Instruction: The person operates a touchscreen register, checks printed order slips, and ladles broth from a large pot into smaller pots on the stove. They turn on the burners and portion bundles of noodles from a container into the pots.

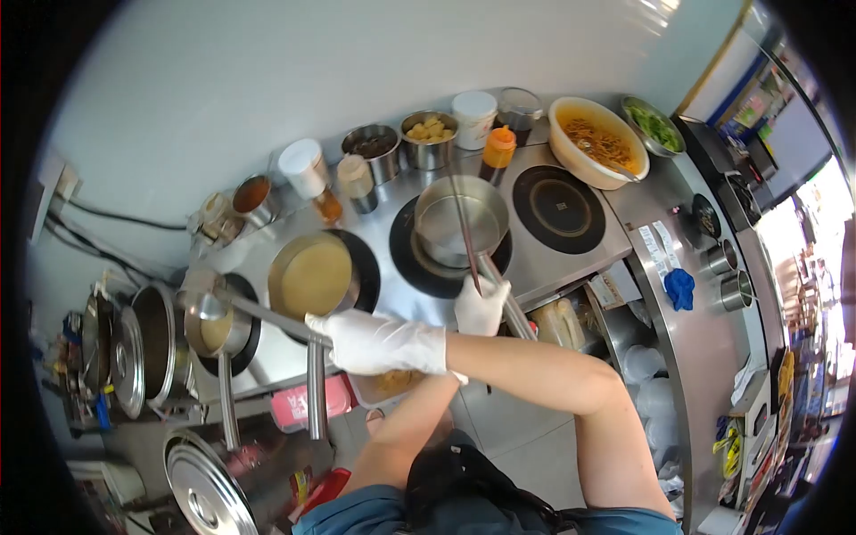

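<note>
My arms are crossed, both hands in white gloves. My right hand [383,343] reaches to the left, closed round the handle of a metal ladle [259,308]. The ladle's bowl is over a small saucepan [239,334] with pale liquid. My left hand [481,305], partly behind my right forearm, grips long brown chopsticks [465,214]. They extend across a pot [426,223] of clear liquid, whose handle runs beside that hand. Between the two stands a saucepan [351,294] of yellowish liquid, its handle below my right hand.
Behind the pots stand squeeze bottles [499,152], white tubs [303,167] and metal containers [426,153]. A bowl of noodles [563,143] and a bowl of greens [664,134] sit at back right. An induction plate [559,209] lies right of the pot. Large lidded pots [205,490] are at lower left.
</note>
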Available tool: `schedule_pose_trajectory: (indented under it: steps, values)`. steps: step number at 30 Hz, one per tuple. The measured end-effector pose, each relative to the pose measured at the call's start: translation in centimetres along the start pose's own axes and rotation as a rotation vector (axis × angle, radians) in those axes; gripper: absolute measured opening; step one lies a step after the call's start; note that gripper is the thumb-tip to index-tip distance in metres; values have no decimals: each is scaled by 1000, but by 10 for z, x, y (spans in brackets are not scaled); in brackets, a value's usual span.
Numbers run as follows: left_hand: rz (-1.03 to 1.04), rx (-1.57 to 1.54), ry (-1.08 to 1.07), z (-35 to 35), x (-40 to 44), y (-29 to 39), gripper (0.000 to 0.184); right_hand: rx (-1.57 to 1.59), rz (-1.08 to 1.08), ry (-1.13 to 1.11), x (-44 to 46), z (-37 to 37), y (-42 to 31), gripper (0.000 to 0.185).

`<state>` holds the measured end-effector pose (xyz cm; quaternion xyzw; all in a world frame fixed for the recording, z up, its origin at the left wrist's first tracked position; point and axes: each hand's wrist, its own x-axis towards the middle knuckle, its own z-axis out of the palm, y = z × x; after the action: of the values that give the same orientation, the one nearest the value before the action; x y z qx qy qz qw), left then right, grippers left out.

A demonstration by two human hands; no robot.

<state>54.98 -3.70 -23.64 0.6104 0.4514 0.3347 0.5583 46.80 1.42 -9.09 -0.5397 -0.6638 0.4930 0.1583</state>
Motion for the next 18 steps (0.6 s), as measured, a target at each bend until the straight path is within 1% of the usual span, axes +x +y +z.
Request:
schedule_pose_trajectory:
  steps: [1,2,3,4,5,6,7,8,10,12,13,15,16,18]
  values:
    - [-111,-26,-30,-3,-15,-16,30,16,-32,4,6,3,1,59]
    - [-219,94,-261,-17,-19,-27,30,100,64,-42,0,-5,-13,60]
    - [459,337,-134,-6,-34,-84,25,111,-30,37,15,10,4,62]
    - [443,274,-137,1,-47,-95,25,199,86,-54,-5,-8,-28,63]
    - [237,83,-171,9,-49,-85,25,296,91,-103,1,-5,-27,67]
    - [-43,-177,-184,22,-49,-72,24,369,108,-113,1,-4,-35,70]
    - [-198,-343,-173,32,-47,-63,24,382,156,-132,-2,-5,-48,72]
    - [-278,-455,-163,40,-42,-56,24,453,163,-144,1,0,-43,70]
    - [-359,-602,-160,54,-35,-46,23,699,154,-171,-1,2,-44,60]
    - [-389,-684,-166,58,-27,-40,23,854,130,-211,-5,-3,-57,44]
    - [-399,-723,-166,58,-24,-38,22,839,126,-220,-8,-5,-63,44]
    - [-402,-776,-172,53,-19,-37,22,1093,138,-233,-15,-9,-75,26]
    - [-400,-796,-179,48,-18,-36,22,1081,134,-238,-18,-11,-81,26]
    - [-388,-837,-193,41,-20,-37,21,1165,55,-277,-26,-13,-91,19]
